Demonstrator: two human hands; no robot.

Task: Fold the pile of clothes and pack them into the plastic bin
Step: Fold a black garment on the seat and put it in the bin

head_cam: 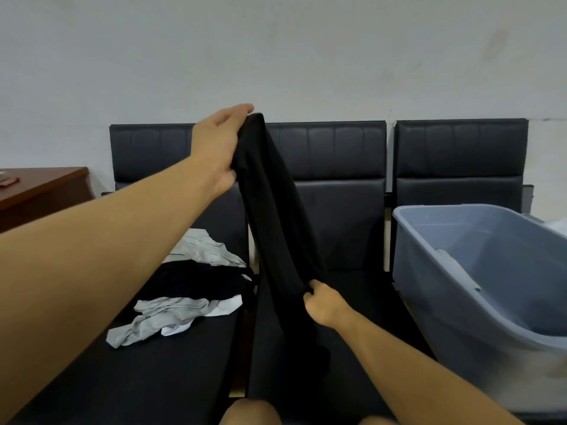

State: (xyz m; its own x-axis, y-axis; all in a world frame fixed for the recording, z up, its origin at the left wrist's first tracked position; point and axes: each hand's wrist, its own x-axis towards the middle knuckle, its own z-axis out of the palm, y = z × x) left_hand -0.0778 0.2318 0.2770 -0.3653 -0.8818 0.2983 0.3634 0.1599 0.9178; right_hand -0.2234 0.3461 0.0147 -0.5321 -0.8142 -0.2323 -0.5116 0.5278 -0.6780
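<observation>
Left hand [219, 148] raised high, far side of the scene, fingers curled over the top end of a black garment [276, 216]; grip looks firm. Right hand [322, 305] lower and nearer, fist closed on the same garment partway down its length. Between the two hands the cloth is drawn into a long narrow band slanting from upper left to lower right. Below the right hand the rest of the garment hangs down and pools dark against the middle seat [352, 317]; its lower edge is hard to tell from the black upholstery.

Three black padded seats stand in a row against a pale wall [276, 50]. On the left seat [153, 378] lies the pile of clothes [190, 286]: grey pieces at the far and near ends, a black piece in the middle, a bit of white showing at the near right edge. All loose and crumpled, not folded.

The plastic bin [460, 271], grey-blue, sits on the right seat, tilted toward the viewer, just right of the held garment and apart from it. Its visible inside is bare plastic; something white shows past its far right rim, cannot tell what.

A reddish-brown wooden surface [43, 191] stands far left, with a small dark red object [9, 180] on it.

Bare knees show at the near bottom edge.
</observation>
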